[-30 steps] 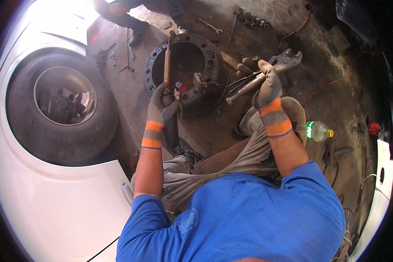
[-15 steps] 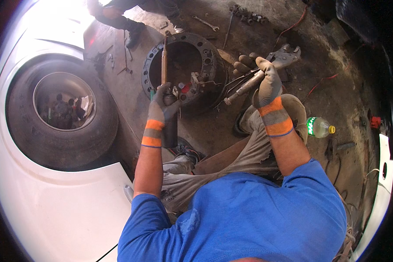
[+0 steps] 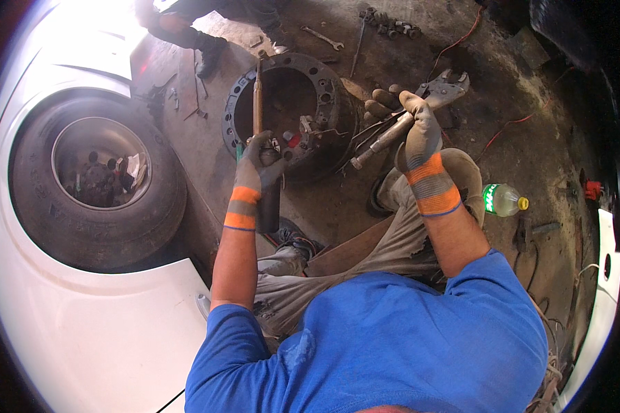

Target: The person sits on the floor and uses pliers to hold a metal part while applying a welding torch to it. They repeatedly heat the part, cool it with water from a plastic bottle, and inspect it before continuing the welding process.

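Observation:
My right hand (image 3: 422, 127), in a grey work glove with an orange cuff, is closed on the handle of large metal locking pliers (image 3: 389, 131). Their jaws point to the far right and the adjusting screw to the near left. In my left hand (image 3: 258, 162), gloved alike, is a long tool with a copper-coloured shaft (image 3: 257, 103) and a black cylindrical body running back under the wrist. The shaft reaches across a dark steel wheel rim (image 3: 327, 86) ringed with bolt holes. A small metal piece with a red part (image 3: 295, 140) is at the rim's near side.
A tyre (image 3: 145, 220) on a wheel sits in a white vehicle's arch at left. Wrenches (image 3: 324, 38) and nuts (image 3: 399, 27) lie on the far floor. Another person's legs (image 3: 210, 45) are at far left. A bottle (image 3: 506, 200) and red cables (image 3: 506, 131) lie to the right.
The locking pliers in my right hand have shifted slightly to the left. My left hand and the long tool are nearly where they were.

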`<action>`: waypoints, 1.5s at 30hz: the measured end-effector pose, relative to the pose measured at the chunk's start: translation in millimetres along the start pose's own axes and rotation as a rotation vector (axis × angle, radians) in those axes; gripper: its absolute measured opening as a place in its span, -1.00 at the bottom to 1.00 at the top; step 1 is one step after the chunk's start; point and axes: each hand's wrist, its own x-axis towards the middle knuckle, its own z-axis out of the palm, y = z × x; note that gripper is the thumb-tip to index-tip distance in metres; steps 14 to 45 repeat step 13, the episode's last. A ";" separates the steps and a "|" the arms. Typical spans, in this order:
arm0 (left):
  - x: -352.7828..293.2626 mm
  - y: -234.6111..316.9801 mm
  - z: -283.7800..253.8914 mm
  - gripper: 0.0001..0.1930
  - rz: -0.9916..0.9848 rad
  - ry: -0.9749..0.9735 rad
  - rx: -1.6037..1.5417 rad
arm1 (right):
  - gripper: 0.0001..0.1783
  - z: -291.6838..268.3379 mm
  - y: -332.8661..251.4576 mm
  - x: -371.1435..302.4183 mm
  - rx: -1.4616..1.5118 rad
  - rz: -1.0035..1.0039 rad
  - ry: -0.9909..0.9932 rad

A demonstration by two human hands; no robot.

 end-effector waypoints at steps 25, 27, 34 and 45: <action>-1.8 12.2 -8.2 -0.26 -0.089 -0.106 -0.037 | -0.65 0.0 2.9 1.2 0.051 0.041 0.003; -1.8 12.2 -8.2 -0.26 -0.089 -0.106 -0.037 | -0.65 0.0 2.9 1.2 0.051 0.041 0.003; -1.8 12.2 -8.2 -0.26 -0.089 -0.106 -0.037 | -0.65 0.0 2.9 1.2 0.051 0.041 0.003; -1.8 12.2 -8.2 -0.26 -0.089 -0.106 -0.037 | -0.65 0.0 2.9 1.2 0.051 0.041 0.003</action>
